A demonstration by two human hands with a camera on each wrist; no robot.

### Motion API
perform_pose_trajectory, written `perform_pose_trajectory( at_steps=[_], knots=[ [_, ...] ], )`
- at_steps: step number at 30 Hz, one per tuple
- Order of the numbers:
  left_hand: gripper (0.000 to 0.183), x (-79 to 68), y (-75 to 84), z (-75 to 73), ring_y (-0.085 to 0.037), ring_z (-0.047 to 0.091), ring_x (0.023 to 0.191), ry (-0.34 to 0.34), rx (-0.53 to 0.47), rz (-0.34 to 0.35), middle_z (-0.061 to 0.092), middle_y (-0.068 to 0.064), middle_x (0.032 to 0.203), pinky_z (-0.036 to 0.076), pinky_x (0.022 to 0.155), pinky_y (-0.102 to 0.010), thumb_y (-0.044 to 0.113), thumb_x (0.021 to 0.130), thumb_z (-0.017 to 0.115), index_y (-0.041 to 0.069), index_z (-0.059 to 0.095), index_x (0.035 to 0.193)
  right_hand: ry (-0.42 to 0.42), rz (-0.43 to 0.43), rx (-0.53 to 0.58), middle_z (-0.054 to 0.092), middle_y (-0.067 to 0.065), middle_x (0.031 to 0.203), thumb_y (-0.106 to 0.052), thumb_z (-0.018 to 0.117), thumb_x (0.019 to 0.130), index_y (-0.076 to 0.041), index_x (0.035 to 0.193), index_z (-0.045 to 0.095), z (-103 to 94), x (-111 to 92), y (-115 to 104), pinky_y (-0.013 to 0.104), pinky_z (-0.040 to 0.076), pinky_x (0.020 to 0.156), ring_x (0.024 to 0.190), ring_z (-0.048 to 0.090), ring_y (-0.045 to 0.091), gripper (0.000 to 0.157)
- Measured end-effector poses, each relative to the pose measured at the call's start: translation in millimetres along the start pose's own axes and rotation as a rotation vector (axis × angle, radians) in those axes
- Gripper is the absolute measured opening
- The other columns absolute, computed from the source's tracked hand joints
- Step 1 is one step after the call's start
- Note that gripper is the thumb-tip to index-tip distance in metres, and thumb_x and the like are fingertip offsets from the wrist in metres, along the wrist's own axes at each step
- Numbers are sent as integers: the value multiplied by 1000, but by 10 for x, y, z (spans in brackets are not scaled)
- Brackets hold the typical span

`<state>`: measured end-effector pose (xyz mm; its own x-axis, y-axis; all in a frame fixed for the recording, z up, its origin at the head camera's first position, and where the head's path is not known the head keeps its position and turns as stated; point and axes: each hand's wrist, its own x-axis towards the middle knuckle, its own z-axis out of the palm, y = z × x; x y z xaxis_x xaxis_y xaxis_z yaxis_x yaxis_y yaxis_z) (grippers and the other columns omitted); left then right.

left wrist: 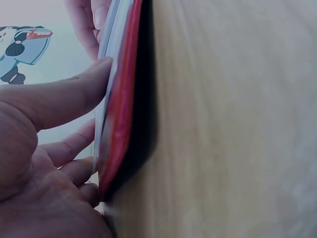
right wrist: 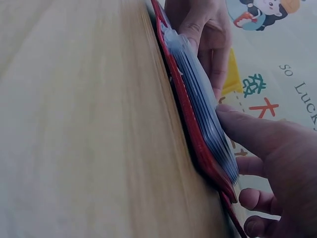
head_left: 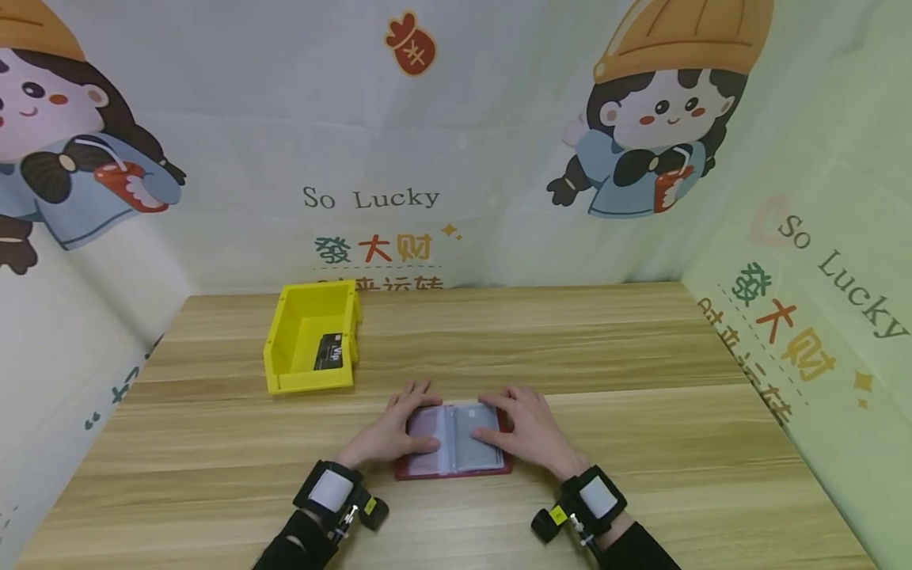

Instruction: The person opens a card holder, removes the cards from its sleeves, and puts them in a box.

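Observation:
A red-covered card holder with clear plastic sleeves lies spread flat on the table, facing up. My left hand grips its left side, the thumb on the left page and the fingers along the far left edge. At the right side, my right hand holds the holder with its thumb on the right page and its index finger at the top edge. A thick stack of sleeves shows under the right thumb in the right wrist view. In the left wrist view, the red cover appears edge-on beside the left thumb.
A yellow bin stands behind and to the left of the hands. Inside it, a black card marked "Vip" leans near the right wall. The wooden table meets a printed cloth backdrop at the back and sides.

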<state>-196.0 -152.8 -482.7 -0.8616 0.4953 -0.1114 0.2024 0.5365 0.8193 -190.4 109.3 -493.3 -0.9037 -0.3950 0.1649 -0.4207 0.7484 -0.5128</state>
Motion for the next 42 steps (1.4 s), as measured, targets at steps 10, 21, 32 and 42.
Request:
perform_pose_trajectory(
  at_steps=[10,21,32,42],
  knots=[
    [57,-25,40,-1,-47,-5,155,9,-26,0,12,-25,167,-5,122,-65,12,89,76,1,53,140,68,-4,67,55,-2,92,-39,79,85,-13,113,73,-17,40,-26,32,33,81,85,45,11,39],
    [51,-12,-18,24,-39,-5,157,23,-95,-60,13,-15,169,-5,123,-62,18,94,71,8,54,141,180,36,259,58,-3,84,-29,72,93,-15,94,72,67,-56,-100,29,35,80,82,48,11,14],
    [43,-6,-41,17,-31,-2,159,45,-160,-84,16,-10,170,-5,126,-55,30,103,57,12,55,142,282,-116,320,58,-8,76,-22,62,99,-13,96,75,134,-147,-237,23,35,71,74,49,8,16],
    [51,-10,-30,6,-30,-2,159,53,-236,-144,17,-8,170,-4,125,-58,44,108,39,13,52,146,259,-58,385,68,-6,88,-22,52,103,-16,92,73,183,-159,-362,32,32,86,91,57,11,24]
  ],
)
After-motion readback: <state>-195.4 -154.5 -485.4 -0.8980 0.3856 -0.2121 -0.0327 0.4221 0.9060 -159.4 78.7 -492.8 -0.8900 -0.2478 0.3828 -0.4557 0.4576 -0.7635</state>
